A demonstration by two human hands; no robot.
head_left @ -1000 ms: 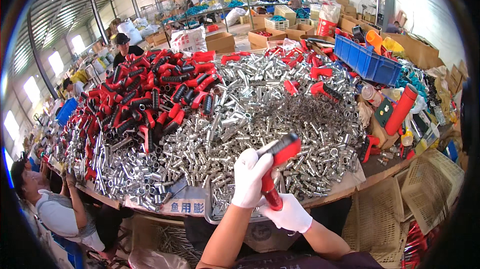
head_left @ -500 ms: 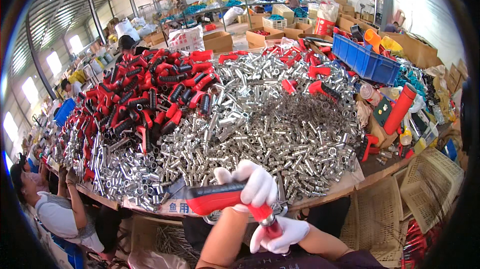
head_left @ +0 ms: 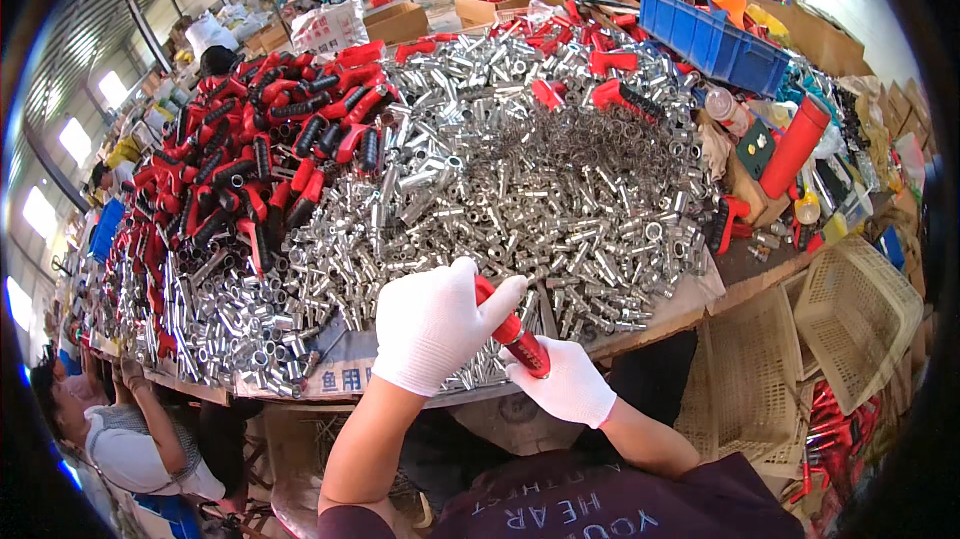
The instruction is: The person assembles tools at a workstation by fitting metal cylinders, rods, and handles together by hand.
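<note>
Both my hands wear white gloves and are together at the near edge of the heaped table. My left hand (head_left: 432, 327) is closed around the upper part of a red handle (head_left: 522, 344), its thumb stretched along it; most of the upper part is hidden behind the glove. My right hand (head_left: 567, 381) is closed at the handle's lower end, with the fingers mostly hidden. Just beyond my hands lies a wide heap of small silvery metal fittings (head_left: 480, 214). Thin wire springs (head_left: 590, 144) are piled on its far side.
Red-and-black handles (head_left: 255, 129) are heaped at left. A blue crate (head_left: 710, 39) stands far right, with a red cylinder (head_left: 795, 149) nearer. Plastic baskets (head_left: 860, 324) sit low at right. Another person (head_left: 140, 439) works at left. Cardboard (head_left: 660, 319) lines the table's near edge.
The view has tipped downward. My left hand has turned and now covers the handle's black-and-red grip, which stuck out to the left before. My right hand stays at the lower end.
</note>
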